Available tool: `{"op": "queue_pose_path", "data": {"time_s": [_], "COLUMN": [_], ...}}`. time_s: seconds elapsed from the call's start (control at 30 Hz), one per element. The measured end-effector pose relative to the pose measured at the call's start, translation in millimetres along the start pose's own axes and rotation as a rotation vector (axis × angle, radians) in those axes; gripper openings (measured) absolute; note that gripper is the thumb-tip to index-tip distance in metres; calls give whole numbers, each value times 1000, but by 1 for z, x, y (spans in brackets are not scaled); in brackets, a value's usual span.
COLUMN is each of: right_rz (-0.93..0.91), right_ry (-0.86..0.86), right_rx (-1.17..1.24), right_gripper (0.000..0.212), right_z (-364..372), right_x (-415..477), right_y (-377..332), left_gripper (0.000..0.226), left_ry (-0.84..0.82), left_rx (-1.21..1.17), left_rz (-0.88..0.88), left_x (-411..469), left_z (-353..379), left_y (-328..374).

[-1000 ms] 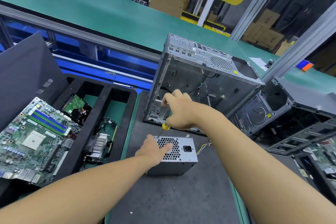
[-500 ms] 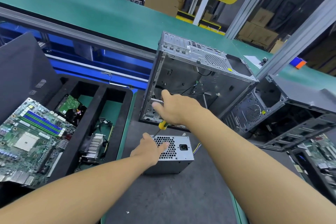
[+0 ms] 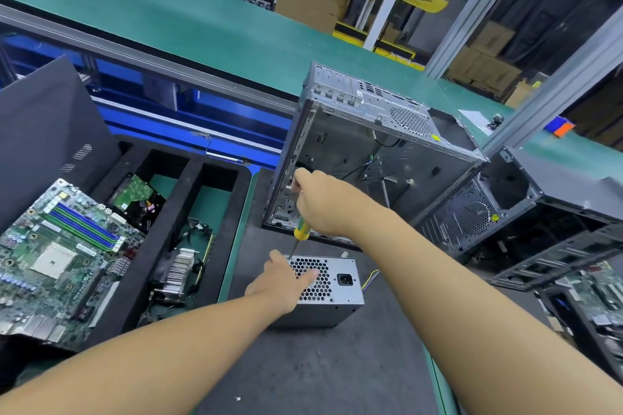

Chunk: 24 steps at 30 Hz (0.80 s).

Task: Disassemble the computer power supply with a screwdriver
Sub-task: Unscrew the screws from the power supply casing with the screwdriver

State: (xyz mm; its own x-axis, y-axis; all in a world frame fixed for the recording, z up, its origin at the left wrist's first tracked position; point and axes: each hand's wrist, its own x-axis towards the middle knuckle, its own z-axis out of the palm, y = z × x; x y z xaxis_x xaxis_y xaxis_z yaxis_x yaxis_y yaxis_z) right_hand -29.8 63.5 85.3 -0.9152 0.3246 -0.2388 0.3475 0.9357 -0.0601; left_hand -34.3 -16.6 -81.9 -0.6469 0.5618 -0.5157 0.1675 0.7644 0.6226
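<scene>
two hands on the job. power supply point(image 3: 332, 283) sits on the dark worktop point(image 3: 337, 364) near its far edge, just in front of the open computer case point(image 3: 371, 158), perforated grille face turned up toward the camera, mains socket toward the right of that face, wire bundle trailing off its right side.

left hand point(image 3: 281, 280) lies flat over the near-left part of the grille, fingers point(image 3: 308, 274) spread and pressing on the mesh rather than wrapped around anything; reads as a steadying hold.

right hand point(image 3: 322, 202) is clenched around the screwdriver point(image 3: 301, 231), yellow-green handle showing below the fist. shaft runs down and slightly left, close to upright, tip at the far-left corner of the grille face, just beside the left thumb. cannot tell whether the tip is seated in a screw head; too small.

judgement: key relation is shaft axis against the top face. the screw at that corner lies straight below the right fist, so the drive wants downward pressure along the shaft while the left hand stops the box sliding. risk: tip skating toward the left thumb.
</scene>
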Motion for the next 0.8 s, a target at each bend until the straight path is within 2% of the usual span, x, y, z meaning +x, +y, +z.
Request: {"op": "queue_pose_path", "data": {"time_s": [0.1,0.2,0.3,0.33,0.47,0.6,0.7,0.8], "right_rz": [26,131,52,24,49,142,46,-20], "right_ry": [-160,-82,32,12,-130,-23,8,-100], "right_rx": [28,12,-46,-22,-26,-76,-60,7], "right_gripper": [28,25,18,15,31,28,15,32], "right_z": [-8,-4,1,0,-8,-1,1,-7], "right_x": [-2,-4,-5,-5,-9,-9,-6,-5], "right_y": [4,4,0,-2,-3,-3,-1,2], "left_gripper": [88,87,83,82,80,78,79,87], "left_ry": [1,0,-1,1,1,6,8,9], "left_rx": [-8,-15,10,12,6,14,15,9], "left_rz": [1,-6,2,6,13,13,10,10], "left_x": [1,2,1,1,3,4,5,6], "left_z": [0,1,0,0,1,2,3,4], "left_y": [-1,-1,-1,-2,-3,-4,-5,-5]}}
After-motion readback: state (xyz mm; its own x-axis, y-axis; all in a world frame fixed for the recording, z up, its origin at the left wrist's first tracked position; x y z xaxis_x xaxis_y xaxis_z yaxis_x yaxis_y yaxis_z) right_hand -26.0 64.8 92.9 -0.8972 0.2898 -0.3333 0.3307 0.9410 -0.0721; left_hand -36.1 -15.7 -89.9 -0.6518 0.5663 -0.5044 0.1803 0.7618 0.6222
